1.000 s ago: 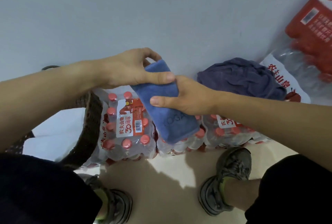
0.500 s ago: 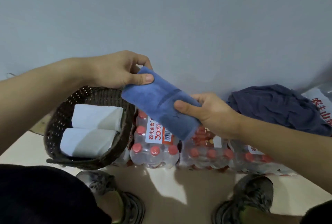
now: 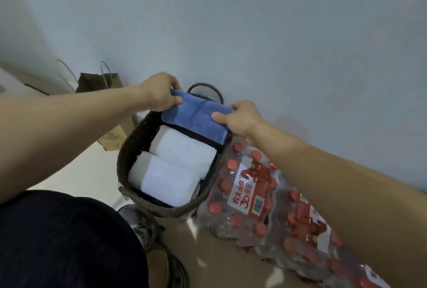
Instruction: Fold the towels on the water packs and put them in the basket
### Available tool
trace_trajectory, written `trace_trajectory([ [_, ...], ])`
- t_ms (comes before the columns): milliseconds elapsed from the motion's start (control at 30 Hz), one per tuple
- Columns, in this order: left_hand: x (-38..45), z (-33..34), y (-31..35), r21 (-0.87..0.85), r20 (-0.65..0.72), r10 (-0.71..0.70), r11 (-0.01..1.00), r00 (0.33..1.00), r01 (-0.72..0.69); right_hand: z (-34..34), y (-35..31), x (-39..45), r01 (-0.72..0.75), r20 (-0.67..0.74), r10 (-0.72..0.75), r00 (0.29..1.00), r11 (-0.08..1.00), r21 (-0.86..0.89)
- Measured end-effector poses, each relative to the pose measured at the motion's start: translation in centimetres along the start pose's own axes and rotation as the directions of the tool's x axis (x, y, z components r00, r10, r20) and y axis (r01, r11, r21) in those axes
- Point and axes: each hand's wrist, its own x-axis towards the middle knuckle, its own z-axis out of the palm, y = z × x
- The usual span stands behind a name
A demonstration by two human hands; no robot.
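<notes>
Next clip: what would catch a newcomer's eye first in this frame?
The folded blue towel, held at its ends by the left hand and right hand over the far end of the dark woven basket. Two white folded towels already lie side by side inside it. To the right, on the floor against the basket, sit red-capped water packs.

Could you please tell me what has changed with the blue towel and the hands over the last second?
Both hands carried the folded blue towel leftward, from above the water packs to over the far end of the basket. The left hand and right hand kept their grip on its ends throughout. The two white towels stayed in the basket.
</notes>
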Motion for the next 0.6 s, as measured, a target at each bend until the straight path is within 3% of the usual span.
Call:
trace_trajectory([
  [133,1.2,0.7,-0.7,0.099,-0.015,0.054,0.994,0.998,-0.052,0.7,-1.3,2.6,0.028,0.111,0.004,0.994,0.956,-0.292],
  [300,1.9,1.9,0.1,0.250,0.137,0.140,0.953,0.981,-0.171,0.3,-3.0,3.5,0.009,0.290,0.128,0.948,0.903,-0.429],
  [433,2.2,1.8,0.6,0.309,0.211,0.144,0.929,0.967,-0.206,0.5,-3.9,3.7,0.033,0.328,0.154,0.932,0.865,-0.500],
  [500,2.3,1.7,0.8,0.322,0.223,0.144,0.922,0.964,-0.213,0.2,-4.0,3.6,0.082,0.279,0.087,0.956,0.837,-0.541],
  [600,2.2,2.0,1.1,0.367,0.256,0.119,0.906,0.959,-0.211,0.0,-3.6,3.0,0.244,0.122,-0.215,0.969,0.761,-0.600],
])
